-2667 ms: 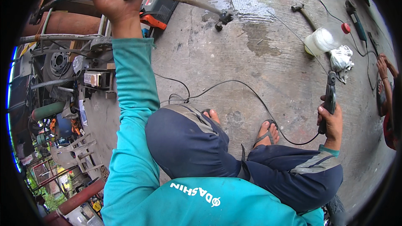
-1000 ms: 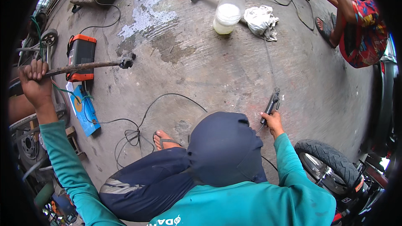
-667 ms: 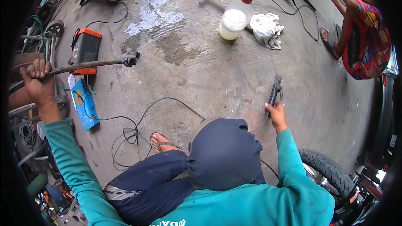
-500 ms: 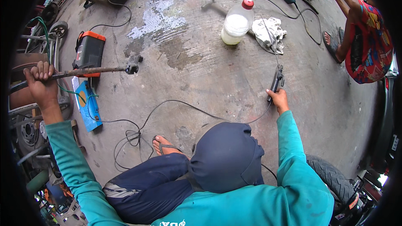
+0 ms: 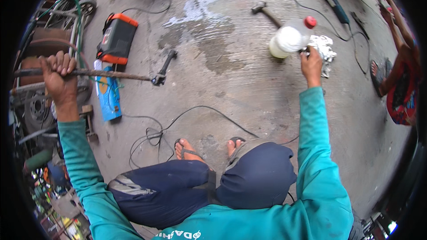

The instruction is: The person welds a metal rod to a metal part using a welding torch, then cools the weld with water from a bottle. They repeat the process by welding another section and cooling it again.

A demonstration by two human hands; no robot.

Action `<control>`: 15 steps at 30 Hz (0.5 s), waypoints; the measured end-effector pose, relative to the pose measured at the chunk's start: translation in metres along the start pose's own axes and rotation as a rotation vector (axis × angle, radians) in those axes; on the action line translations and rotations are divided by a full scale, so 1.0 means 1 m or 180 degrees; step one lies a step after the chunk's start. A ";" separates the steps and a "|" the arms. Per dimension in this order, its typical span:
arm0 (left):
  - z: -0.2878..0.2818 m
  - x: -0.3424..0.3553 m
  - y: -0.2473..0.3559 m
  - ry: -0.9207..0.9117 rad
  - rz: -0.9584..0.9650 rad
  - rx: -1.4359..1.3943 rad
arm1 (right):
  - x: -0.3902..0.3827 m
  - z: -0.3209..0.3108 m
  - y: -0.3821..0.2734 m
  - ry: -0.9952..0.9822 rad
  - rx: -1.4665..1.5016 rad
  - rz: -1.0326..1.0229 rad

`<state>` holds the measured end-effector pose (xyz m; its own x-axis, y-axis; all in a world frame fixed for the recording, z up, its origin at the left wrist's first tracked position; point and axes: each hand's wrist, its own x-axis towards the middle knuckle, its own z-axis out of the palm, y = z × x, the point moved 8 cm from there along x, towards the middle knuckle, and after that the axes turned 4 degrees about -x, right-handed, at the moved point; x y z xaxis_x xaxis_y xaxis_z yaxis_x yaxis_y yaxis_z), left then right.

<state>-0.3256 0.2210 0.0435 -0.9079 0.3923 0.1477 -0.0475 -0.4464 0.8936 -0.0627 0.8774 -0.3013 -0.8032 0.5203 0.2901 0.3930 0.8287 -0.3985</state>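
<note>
My left hand (image 5: 60, 76) is wrapped round a long rusty metal shaft (image 5: 116, 74), raised at the left. A joint (image 5: 159, 78) at its far end carries a short dark arm, bent away from me. At the right, my right hand (image 5: 312, 64) is closed at the handle end of a hammer (image 5: 269, 15) lying on the concrete; the jug hides the handle's middle. That clear jug (image 5: 286, 40), red-capped and holding pale liquid, leans across the view beside my fingers. A crumpled white cloth (image 5: 324, 50) lies just beyond them. The electrode holder is mostly hidden by my right arm.
A black-and-orange machine (image 5: 119, 38) and a blue box (image 5: 108, 98) stand at left. Black cable (image 5: 200, 107) loops before my feet. An angle grinder (image 5: 334, 3) lies far right, near another person's sandalled foot (image 5: 377, 78). Wheels and metal parts crowd the left edge.
My right hand has let go of the electrode holder and reached forward to the hammer handle. The shaft's end joint has swung, its short arm now pointing away. My view has shifted.
</note>
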 end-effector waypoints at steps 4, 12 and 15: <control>-0.006 -0.021 0.000 0.0062 0.0002 -0.0014 | 0.040 0.078 0.032 -0.0508 -0.0462 -0.0483; -0.032 -0.062 0.005 0.0300 0.0100 -0.0087 | 0.032 0.104 0.053 -0.1804 -0.0578 -0.0376; -0.042 -0.067 0.004 0.0183 0.0078 -0.0169 | 0.035 0.098 0.080 -0.1862 -0.0549 0.0383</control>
<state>-0.2826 0.1592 0.0197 -0.9314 0.3347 0.1433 -0.0457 -0.4979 0.8660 -0.1034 0.9414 -0.4081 -0.8418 0.4537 -0.2924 0.5236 0.8179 -0.2384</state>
